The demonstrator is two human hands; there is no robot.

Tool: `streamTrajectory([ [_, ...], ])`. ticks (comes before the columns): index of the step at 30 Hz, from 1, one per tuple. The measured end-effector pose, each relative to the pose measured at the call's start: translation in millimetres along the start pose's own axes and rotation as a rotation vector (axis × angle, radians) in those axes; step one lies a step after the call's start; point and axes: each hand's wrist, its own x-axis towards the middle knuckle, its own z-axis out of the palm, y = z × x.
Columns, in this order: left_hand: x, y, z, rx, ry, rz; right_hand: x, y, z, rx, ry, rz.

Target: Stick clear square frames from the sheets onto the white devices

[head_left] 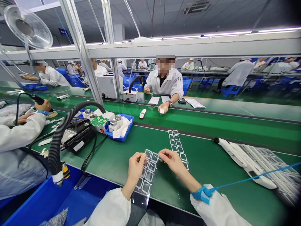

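Observation:
My left hand (136, 166) pinches the left edge of a clear sheet of small rectangular stickers (148, 171) that lies on the green bench. My right hand (172, 161) pinches the sheet's top right corner, fingers closed on it. A blue wrist strap (202, 194) with a blue cord circles my right wrist. A second strip of stickers (178, 146) lies flat just beyond my right hand. A white handheld device (244, 161) rests to the right.
A black hose (58, 141), a black soldering station (78, 138) and a blue tray with jars (119, 127) stand at left. A blue bin (47, 201) sits below the bench edge. Another person's hands (44, 106) work at far left; a person (166, 83) sits across the conveyor.

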Motion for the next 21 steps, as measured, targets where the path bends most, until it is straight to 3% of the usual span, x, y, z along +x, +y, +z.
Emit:
streamTrajectory([
  [5,1.6,0.5,1.4,-0.003,-0.014,-0.018,-3.4,-4.0,0.2,-0.198,0.034,-0.197],
  [11,6.3,-1.7,4.6,-0.097,0.030,-0.121,-18.2,-13.3,-2.6,-0.479,0.197,-0.686],
  [12,6.8,-1.9,5.5,-0.112,0.035,-0.132,-17.8,-12.9,-4.1,-0.469,0.229,-0.682],
  [14,6.7,-1.7,8.4,-0.130,0.033,-0.140,-12.7,-9.2,-6.7,-0.400,0.222,-0.544],
  [18,3.7,1.9,16.1,-0.125,-0.028,-0.142,2.7,2.3,-7.6,-0.218,-0.001,-0.219],
  [21,3.5,8.6,17.9,-0.113,-0.107,-0.125,7.6,4.5,-6.2,-0.176,-0.046,-0.189],
])
